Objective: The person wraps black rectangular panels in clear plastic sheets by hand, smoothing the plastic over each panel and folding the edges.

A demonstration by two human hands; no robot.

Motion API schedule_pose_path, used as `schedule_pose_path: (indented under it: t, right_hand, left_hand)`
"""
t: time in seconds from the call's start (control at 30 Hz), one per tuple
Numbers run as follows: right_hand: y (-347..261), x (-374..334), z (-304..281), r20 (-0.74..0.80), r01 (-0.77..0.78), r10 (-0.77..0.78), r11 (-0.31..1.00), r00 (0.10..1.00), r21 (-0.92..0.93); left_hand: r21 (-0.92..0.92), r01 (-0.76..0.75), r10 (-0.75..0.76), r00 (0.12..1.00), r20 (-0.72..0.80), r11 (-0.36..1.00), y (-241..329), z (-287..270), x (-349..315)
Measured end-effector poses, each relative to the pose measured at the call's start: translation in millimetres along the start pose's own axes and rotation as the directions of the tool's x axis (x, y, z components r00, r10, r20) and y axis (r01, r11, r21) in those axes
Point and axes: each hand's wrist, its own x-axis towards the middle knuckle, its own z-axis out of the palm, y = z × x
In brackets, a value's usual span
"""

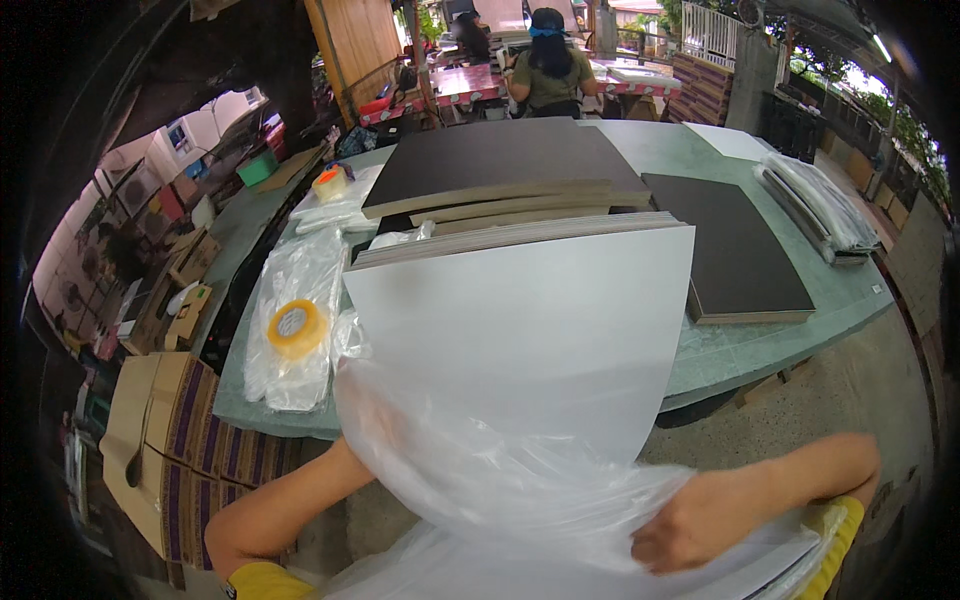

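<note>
White stack [525, 310], apparently mid-bagging

It slants by the tabletop [715, 355], partly inside clear plastic [480, 480]. The right hand [685, 525] curls closed on film; the left hand [378, 418], veiled, can't be judged. Next likely needs an even pull.

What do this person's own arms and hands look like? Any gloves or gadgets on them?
The forearms are bare, with yellow sleeves ending near the elbows. No glove or watch shows on the right hand. The left hand is blurred behind clear plastic, hiding its details.

Green table [845, 290] with dark boards [490, 155] (stacked)
</note>
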Motion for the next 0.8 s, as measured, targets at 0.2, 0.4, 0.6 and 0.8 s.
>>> schedule_pose_path:
  t: [0.2,0.4,0.6,0.8]
  right_hand:
    - [86.7,-22.6,22.3,-0.365,-0.775,0.695,0.467,0.619,-0.426]
    - [47.2,-15.1,8.1,0.197,-0.686,0.737,0.675,0.647,-0.273]
    - [24.5,-45.5,-42.5,-0.483,-0.089,-0.032,0.970,0.875,-0.225]
    - [93.5,-119.5,-28.3,-0.909,-0.532,0.237,0.749,-0.342,0.396]
  left_hand:
    - [0.793,-0.064,-0.249,0.931,0.265,0.606,39.4,-50.0,18.1]
    - [0.550,-0.039,0.093,0.993,-0.072,0.835,39.1,-100.1,41.2]
    - [0.325,-0.019,-0.047,0.980,0.196,0.945,-23.6,-40.3,-28.4]
    - [-0.744,-0.116,0.612,0.658,0.438,0.658,37.0,-108.6,0.6]
